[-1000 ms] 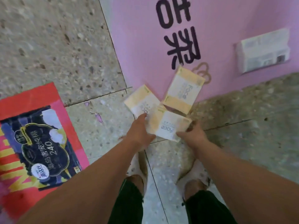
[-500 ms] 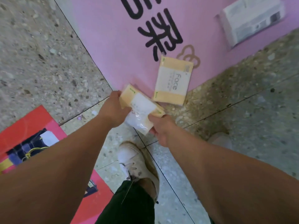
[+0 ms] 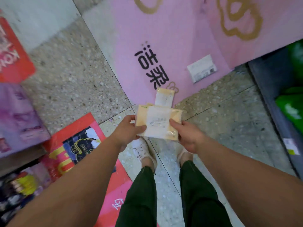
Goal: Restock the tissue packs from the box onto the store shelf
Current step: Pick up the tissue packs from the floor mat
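Left hand (image 3: 127,129) and right hand (image 3: 186,135) pinch the tissue packs (image 3: 158,122) held between them; another pack (image 3: 164,97) lies just beyond. Advise squaring the stack before shelving

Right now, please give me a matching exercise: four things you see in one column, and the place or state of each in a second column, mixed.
Things:
1. held tissue packs
2. single tissue pack
3. white label
4. red package

Places:
A. stuck on the pink box
B. on the floor under the left arm
C. between the left hand and right hand
D. lying at the pink box's lower edge

Pairs: 1-C, 2-D, 3-A, 4-B
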`<action>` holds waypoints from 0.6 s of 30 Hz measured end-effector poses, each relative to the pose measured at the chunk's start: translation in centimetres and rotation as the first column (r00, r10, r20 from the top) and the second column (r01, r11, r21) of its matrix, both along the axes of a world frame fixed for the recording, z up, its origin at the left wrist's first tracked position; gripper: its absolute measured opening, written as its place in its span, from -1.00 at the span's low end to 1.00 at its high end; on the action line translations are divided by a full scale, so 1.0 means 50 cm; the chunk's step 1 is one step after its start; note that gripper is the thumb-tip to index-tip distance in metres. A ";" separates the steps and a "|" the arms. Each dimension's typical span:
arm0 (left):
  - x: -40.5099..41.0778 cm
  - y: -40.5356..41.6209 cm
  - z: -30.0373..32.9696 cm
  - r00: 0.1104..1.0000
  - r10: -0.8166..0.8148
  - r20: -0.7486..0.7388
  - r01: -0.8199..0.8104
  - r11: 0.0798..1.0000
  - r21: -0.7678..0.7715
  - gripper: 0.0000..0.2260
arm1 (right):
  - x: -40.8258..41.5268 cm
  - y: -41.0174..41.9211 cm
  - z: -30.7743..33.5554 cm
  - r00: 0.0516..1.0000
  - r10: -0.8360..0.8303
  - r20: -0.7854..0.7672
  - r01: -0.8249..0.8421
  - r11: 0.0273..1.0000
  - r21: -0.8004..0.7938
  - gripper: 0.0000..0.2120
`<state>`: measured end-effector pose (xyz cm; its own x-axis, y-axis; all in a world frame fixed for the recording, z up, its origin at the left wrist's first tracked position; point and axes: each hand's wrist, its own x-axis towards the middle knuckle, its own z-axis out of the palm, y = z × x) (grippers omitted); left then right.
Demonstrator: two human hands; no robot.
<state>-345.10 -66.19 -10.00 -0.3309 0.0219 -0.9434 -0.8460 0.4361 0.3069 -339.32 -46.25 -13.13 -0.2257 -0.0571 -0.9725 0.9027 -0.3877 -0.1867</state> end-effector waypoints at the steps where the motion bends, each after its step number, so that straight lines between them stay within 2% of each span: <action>1: -0.008 0.021 0.070 1.000 -0.001 -0.027 0.002 1.000 0.022 -0.56 | -0.012 0.019 0.064 0.999 0.007 -0.040 -0.006 1.000 0.010 -0.69; 5: -0.038 0.099 0.314 0.974 -0.099 -0.203 0.115 0.991 0.071 -0.63 | -0.029 0.100 0.309 0.981 -0.011 -0.194 0.026 0.997 0.073 -0.65; 9: -0.059 0.157 0.514 0.920 -0.219 -0.323 0.282 0.946 0.160 -0.42 | 0.009 0.171 0.511 0.930 -0.087 -0.358 0.125 0.989 0.084 -0.67; 12: -0.053 0.225 0.646 0.851 -0.324 -0.413 0.442 0.867 0.230 -0.63 | 0.069 0.228 0.653 0.859 -0.197 -0.473 0.276 0.956 0.102 -0.68; 16: -0.001 0.373 0.782 0.703 -0.417 -0.576 0.625 0.749 0.221 -0.83 | 0.192 0.311 0.815 0.750 -0.344 -0.565 0.526 0.828 0.195 -0.67; 18: 0.060 0.471 0.839 0.622 -0.450 -0.641 0.712 0.666 0.224 -0.82 | 0.279 0.360 0.882 0.673 -0.407 -0.618 0.645 0.731 0.221 -0.67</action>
